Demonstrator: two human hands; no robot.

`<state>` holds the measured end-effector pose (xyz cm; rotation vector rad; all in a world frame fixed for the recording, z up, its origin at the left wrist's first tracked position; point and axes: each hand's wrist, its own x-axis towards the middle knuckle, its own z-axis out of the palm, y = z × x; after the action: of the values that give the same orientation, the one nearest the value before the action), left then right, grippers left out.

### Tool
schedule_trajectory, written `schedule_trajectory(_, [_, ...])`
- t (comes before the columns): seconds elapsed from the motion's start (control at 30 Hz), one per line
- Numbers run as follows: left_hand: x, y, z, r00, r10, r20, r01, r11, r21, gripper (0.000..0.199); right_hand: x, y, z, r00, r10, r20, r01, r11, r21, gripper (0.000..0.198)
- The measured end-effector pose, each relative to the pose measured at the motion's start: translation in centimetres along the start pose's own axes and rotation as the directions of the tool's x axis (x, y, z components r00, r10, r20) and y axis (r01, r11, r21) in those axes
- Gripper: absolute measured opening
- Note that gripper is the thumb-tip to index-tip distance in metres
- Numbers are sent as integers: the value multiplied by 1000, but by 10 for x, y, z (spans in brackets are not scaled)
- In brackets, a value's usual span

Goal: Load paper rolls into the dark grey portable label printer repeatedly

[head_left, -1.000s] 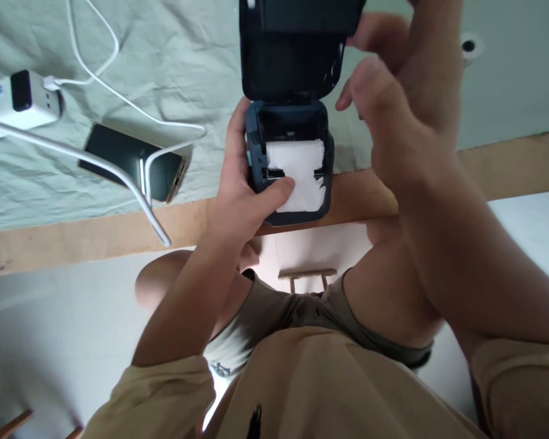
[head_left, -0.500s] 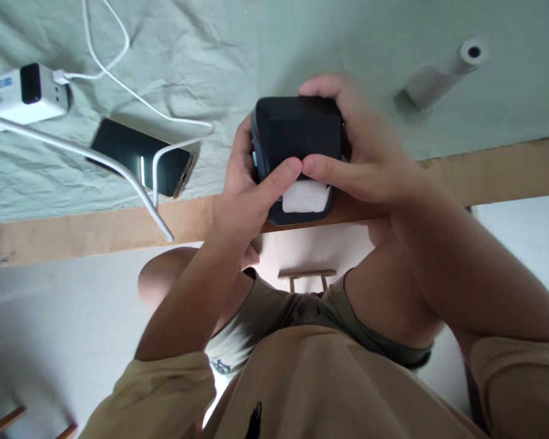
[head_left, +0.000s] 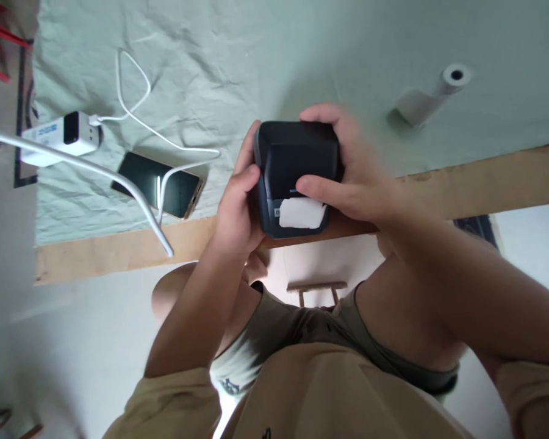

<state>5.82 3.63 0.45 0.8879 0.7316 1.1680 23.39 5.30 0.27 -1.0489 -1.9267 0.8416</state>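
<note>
A small black label printer (head_left: 299, 155) with a rounded lid is held over the near edge of the table. A white patch (head_left: 302, 213) sits on its near face. My left hand (head_left: 238, 204) grips its left side, fingers along the side and thumb at the left edge. On the right side, my right hand (head_left: 352, 167) is wrapped round it, with fingers at the far corner and the thumb lying across the top. The lid looks closed. The printer's underside is hidden.
On the green cloth (head_left: 238, 73) at left lie a phone (head_left: 160, 183) and a white power strip (head_left: 59, 140) with a white cable (head_left: 165, 134). A thicker white cable (head_left: 114, 171) crosses in front. A partly unrolled paper roll (head_left: 455, 76) is at right. The table's wooden edge (head_left: 119, 250) runs nearest me.
My left thumb has moved off the printer's top to its left edge, uncovering more of the lid. My right thumb stays on top. The whole view has shifted slightly.
</note>
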Motion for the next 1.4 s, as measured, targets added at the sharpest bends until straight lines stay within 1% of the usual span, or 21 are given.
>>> schedule_trajectory(0.1, [0, -3, -4, 1000, -10, -12, 10, 1000, 28, 38, -1, -4, -2, 1000, 11, 10, -11, 1000, -15, 57])
schedule_trajectory(0.2, [0, -4, -3, 999, 6, -51, -2, 997, 79, 43, -2, -12, -8, 999, -17, 38, 20, 997, -76, 57])
schedule_trajectory(0.37, [-1, 0, 7, 993, 14, -117, -11, 999, 30, 35, -1, -20, -17, 997, -45, 64, 55, 986, -157, 51])
schedule_trajectory(0.5, [1, -1, 3, 989, 44, -143, -37, 998, 51, 28, 1, -20, -21, 982, -106, 155, 127, 983, -132, 60])
schedule_trajectory(0.57, [3, -4, 0, 987, 35, -159, -24, 997, 67, 22, 1, -21, -24, 979, -136, 153, 159, 976, -149, 62])
schedule_trajectory(0.67, [4, -6, 1, 987, 82, -135, -80, 997, 16, 20, 0, -29, -30, 989, -141, 36, 145, 959, -245, 62])
schedule_trajectory(0.73, [3, -6, 4, 991, 94, -100, -95, 995, -10, 28, 0, -34, -33, 989, -105, -99, 74, 958, -276, 55])
schedule_trajectory(0.77, [3, -5, 6, 994, 75, -80, -76, 997, -3, 32, 0, -36, -33, 981, -86, -176, 37, 964, -265, 49])
schedule_trajectory(0.8, [2, -5, 7, 997, 50, -64, -49, 999, 17, 36, 1, -38, -32, 964, -64, -258, 2, 972, -234, 42])
schedule_trajectory(0.87, [0, -4, 8, 999, -8, -48, 11, 997, 71, 44, 2, -40, -30, 905, -47, -422, -23, 987, -160, 28])
schedule_trajectory(0.9, [0, -4, 8, 999, -12, -40, 16, 996, 89, 48, 3, -41, -29, 873, -50, -485, -24, 989, -145, 22])
schedule_trajectory(0.93, [0, -4, 7, 999, -4, -39, 8, 995, 98, 49, 4, -41, -28, 858, -63, -510, -23, 987, -160, 18])
schedule_trajectory(0.97, [-1, -4, 6, 999, 4, -39, 0, 995, 103, 48, 5, -41, -27, 868, -70, -492, -36, 978, -204, 16])
schedule_trajectory(1.0, [-1, -4, 6, 999, 12, -39, -7, 994, 109, 47, 6, -41, -26, 902, -71, -426, -58, 958, -282, 16])
schedule_trajectory(1.03, [-1, -4, 5, 999, 16, -36, -11, 993, 118, 47, 7, -41, -26, 945, -53, -323, -80, 919, -385, 19])
schedule_trajectory(1.07, [-1, -4, 5, 999, 21, -33, -17, 992, 127, 46, 8, -41, -26, 980, 0, -199, -100, 865, -491, 22])
schedule_trajectory(1.1, [-1, -4, 5, 999, 26, -31, -21, 991, 134, 45, 9, -41, -26, 995, 65, -77, -98, 810, -578, 24])
schedule_trajectory(1.17, [-1, -4, 4, 999, 34, -26, -30, 989, 141, 42, 9, -41, -26, 986, 149, 76, -62, 746, -663, 25])
schedule_trajectory(1.27, [-2, -5, 3, 1000, 14, -19, -11, 987, 163, 42, 8, -39, -27, 975, 170, 144, -29, 739, -673, 20])
schedule_trajectory(1.33, [-2, -5, 3, 1000, -17, -4, 18, 982, 186, 47, 7, -37, -28, 973, 178, 148, -33, 739, -673, 19])
schedule_trajectory(1.4, [-3, -6, 3, 999, -36, -2, 36, 978, 204, 52, 5, -37, -31, 976, 165, 143, -35, 763, -645, 20])
